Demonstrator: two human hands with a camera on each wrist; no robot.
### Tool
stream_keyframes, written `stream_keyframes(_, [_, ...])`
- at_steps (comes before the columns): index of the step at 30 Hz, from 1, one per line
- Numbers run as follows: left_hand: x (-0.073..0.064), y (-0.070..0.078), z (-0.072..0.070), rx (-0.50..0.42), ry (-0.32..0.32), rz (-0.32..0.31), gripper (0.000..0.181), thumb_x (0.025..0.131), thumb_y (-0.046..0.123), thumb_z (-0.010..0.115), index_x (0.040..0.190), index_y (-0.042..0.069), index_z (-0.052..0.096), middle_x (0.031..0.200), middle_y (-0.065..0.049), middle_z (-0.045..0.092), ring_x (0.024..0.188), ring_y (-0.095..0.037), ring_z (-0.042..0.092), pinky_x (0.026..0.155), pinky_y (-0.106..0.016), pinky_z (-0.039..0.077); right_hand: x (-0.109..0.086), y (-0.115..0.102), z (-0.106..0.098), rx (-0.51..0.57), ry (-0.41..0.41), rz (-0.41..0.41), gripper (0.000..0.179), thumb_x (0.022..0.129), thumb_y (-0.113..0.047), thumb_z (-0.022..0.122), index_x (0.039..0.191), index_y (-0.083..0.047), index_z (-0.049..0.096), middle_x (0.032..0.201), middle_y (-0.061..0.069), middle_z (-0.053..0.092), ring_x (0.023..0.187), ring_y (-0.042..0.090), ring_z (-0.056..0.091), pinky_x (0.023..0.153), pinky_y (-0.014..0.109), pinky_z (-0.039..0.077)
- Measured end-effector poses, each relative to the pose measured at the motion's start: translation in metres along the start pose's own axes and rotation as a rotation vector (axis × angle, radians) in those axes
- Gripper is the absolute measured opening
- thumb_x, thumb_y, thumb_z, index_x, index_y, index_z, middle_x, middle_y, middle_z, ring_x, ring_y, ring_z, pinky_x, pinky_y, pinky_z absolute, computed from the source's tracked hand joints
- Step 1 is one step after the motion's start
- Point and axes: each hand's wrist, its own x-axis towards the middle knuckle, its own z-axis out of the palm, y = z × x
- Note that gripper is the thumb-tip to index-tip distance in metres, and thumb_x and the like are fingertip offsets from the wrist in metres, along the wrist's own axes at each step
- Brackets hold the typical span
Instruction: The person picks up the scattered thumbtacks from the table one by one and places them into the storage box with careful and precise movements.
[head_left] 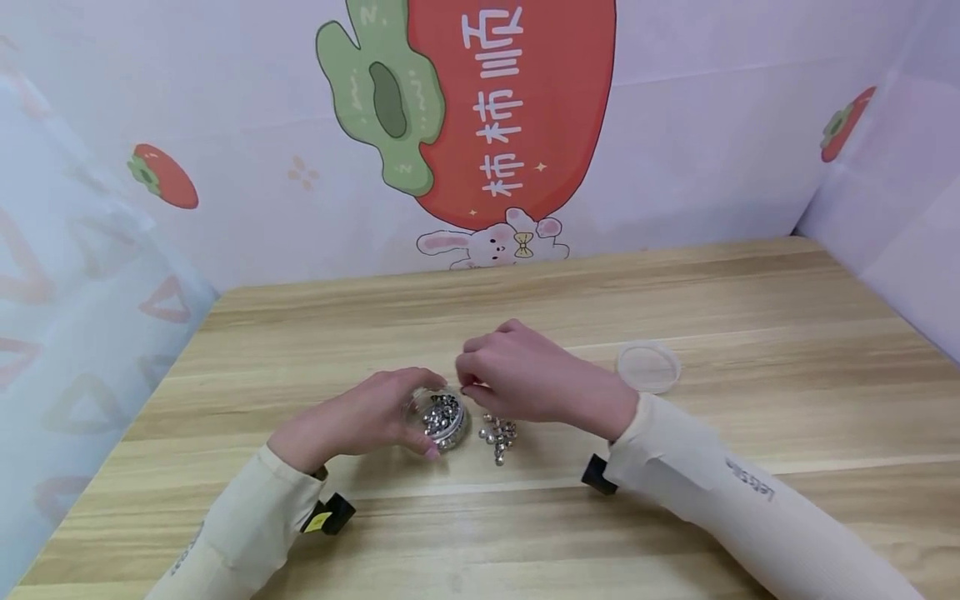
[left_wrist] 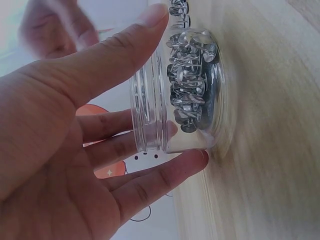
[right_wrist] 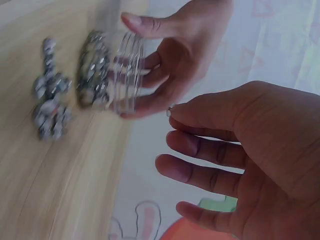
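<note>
My left hand [head_left: 367, 415] curls its thumb and fingers around a clear round jar [left_wrist: 151, 107] that stands on the table. Silver thumbtacks [left_wrist: 189, 82] fill part of this jar, and its threaded mouth is uncovered. Just right of the jar, a small pile of loose thumbtacks [head_left: 498, 435] lies on the wood. My right hand [head_left: 517, 375] is raised beside the jar, above the pile. Between its thumb and index finger it pinches a tiny shiny thumbtack [right_wrist: 170, 110], mostly hidden by the fingertips; the other fingers are loosely bent.
A clear round lid [head_left: 648, 367] lies flat on the wooden table [head_left: 750, 333], behind and right of my right forearm. Printed cloth walls [head_left: 247, 200] enclose the table at the back and sides. Small black devices [head_left: 598, 475] are strapped at both wrists.
</note>
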Motion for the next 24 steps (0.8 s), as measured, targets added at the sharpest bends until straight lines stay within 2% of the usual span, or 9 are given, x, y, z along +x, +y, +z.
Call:
stream_keyframes(3, [0.002, 0.0, 0.001, -0.005, 0.001, 0.028, 0.079, 0.066, 0.042, 0.086, 0.132, 0.01, 0.054, 0.129, -0.003, 0.062, 0.094, -0.016, 0.06, 0.088, -0.036, 0.049, 0.008, -0.007, 0.001, 0.0, 0.024, -0.026, 0.007, 0.092, -0.022, 0.066, 0.092, -0.019, 0.072, 0.083, -0.008, 0.066, 0.077, 0.008, 0.06, 0.096, 0.041, 0.046])
stream_keyframes(9, [0.006, 0.002, 0.001, -0.001, -0.003, 0.051, 0.075, 0.066, 0.04, 0.087, 0.128, 0.01, 0.055, 0.123, 0.0, 0.063, 0.085, -0.013, 0.058, 0.082, -0.031, 0.048, 0.011, -0.009, 0.004, 0.002, 0.058, -0.018, 0.006, 0.092, -0.021, 0.065, 0.09, -0.019, 0.071, 0.082, -0.009, 0.065, 0.077, 0.006, 0.059, 0.096, 0.04, 0.046])
stream_keyframes(12, [0.006, 0.002, 0.0, 0.005, -0.002, 0.049, 0.076, 0.066, 0.04, 0.087, 0.128, 0.009, 0.055, 0.122, -0.001, 0.064, 0.085, -0.013, 0.059, 0.082, -0.031, 0.049, 0.011, -0.008, 0.006, 0.022, 0.065, -0.011, 0.01, 0.091, -0.024, 0.067, 0.099, -0.018, 0.071, 0.093, -0.006, 0.068, 0.088, 0.01, 0.063, 0.105, 0.048, 0.042])
stream_keyframes(14, [0.005, 0.002, 0.0, 0.017, -0.002, 0.051, 0.077, 0.067, 0.04, 0.086, 0.129, 0.007, 0.055, 0.124, -0.003, 0.064, 0.087, -0.013, 0.061, 0.084, -0.034, 0.05, 0.012, -0.007, 0.007, 0.025, 0.063, 0.004, 0.037, 0.088, -0.033, 0.071, 0.121, -0.017, 0.065, 0.119, -0.002, 0.066, 0.111, 0.016, 0.061, 0.111, 0.056, 0.034])
stream_keyframes(15, [0.005, 0.002, 0.0, 0.02, -0.001, 0.049, 0.078, 0.067, 0.041, 0.086, 0.13, 0.007, 0.055, 0.125, -0.004, 0.064, 0.088, -0.013, 0.061, 0.085, -0.035, 0.05, 0.012, -0.007, 0.007, 0.027, 0.058, 0.012, 0.055, 0.085, -0.039, 0.073, 0.133, -0.018, 0.057, 0.133, 0.001, 0.059, 0.124, 0.021, 0.055, 0.113, 0.061, 0.029])
stream_keyframes(17, [0.004, 0.001, 0.0, 0.031, 0.001, 0.047, 0.079, 0.067, 0.042, 0.086, 0.131, 0.006, 0.055, 0.127, -0.007, 0.063, 0.09, -0.014, 0.062, 0.088, -0.037, 0.051, 0.013, -0.008, 0.007, 0.029, 0.045, 0.035, 0.092, 0.077, -0.051, 0.077, 0.152, -0.021, 0.032, 0.158, 0.005, 0.032, 0.145, 0.031, 0.032, 0.114, 0.067, 0.019])
stream_keyframes(19, [0.002, 0.0, 0.0, 0.039, 0.003, 0.043, 0.08, 0.068, 0.042, 0.086, 0.132, 0.005, 0.055, 0.13, -0.008, 0.062, 0.091, -0.015, 0.063, 0.09, -0.04, 0.051, 0.013, -0.008, 0.008, 0.03, 0.031, 0.05, 0.117, 0.069, -0.058, 0.079, 0.157, -0.026, 0.009, 0.165, 0.005, 0.007, 0.151, 0.036, 0.01, 0.115, 0.07, 0.01])
stream_keyframes(20, [0.002, 0.0, 0.0, 0.04, 0.005, 0.042, 0.08, 0.068, 0.042, 0.086, 0.132, 0.006, 0.055, 0.13, -0.008, 0.062, 0.092, -0.016, 0.063, 0.09, -0.04, 0.051, 0.013, -0.008, 0.008, 0.03, 0.029, 0.05, 0.123, 0.067, -0.06, 0.079, 0.157, -0.027, 0.003, 0.166, 0.006, 0.0, 0.151, 0.038, 0.004, 0.114, 0.07, 0.007])
stream_keyframes(24, [0.001, -0.001, 0.001, 0.039, 0.008, 0.044, 0.081, 0.068, 0.043, 0.085, 0.133, 0.006, 0.054, 0.131, -0.009, 0.062, 0.094, -0.017, 0.063, 0.092, -0.042, 0.051, 0.014, -0.01, 0.009, 0.031, 0.016, 0.049, 0.13, 0.063, -0.064, 0.08, 0.157, -0.028, -0.003, 0.165, 0.005, -0.009, 0.151, 0.038, -0.007, 0.114, 0.071, 0.0])
